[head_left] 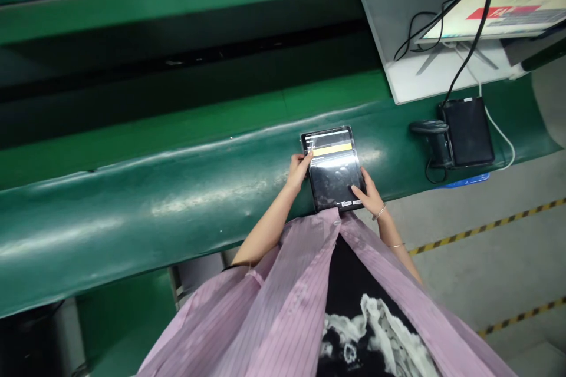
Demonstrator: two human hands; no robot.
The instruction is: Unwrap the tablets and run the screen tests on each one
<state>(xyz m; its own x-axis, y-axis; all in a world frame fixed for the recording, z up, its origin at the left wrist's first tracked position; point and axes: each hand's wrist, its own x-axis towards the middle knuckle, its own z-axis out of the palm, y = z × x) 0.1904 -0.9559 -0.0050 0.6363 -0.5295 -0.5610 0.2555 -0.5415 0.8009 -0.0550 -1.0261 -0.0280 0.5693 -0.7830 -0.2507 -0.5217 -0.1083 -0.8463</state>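
Note:
A black tablet (335,179) with a lit screen lies at the front edge of the green bench, close to my body. Its screen shows a yellow bar near the top and small white labels at the bottom. My left hand (300,169) grips the tablet's left edge, thumb on the screen. Lower down on the right side, my right hand (368,191) holds the other edge, its thumb also over the glass.
A handheld scanner (435,141) stands beside a black device (467,131) on the bench's right. Behind them a monitor (499,12) rests on a white stand (442,79), with cables hanging down. A green conveyor ledge (198,115) runs behind the bench mat (132,206).

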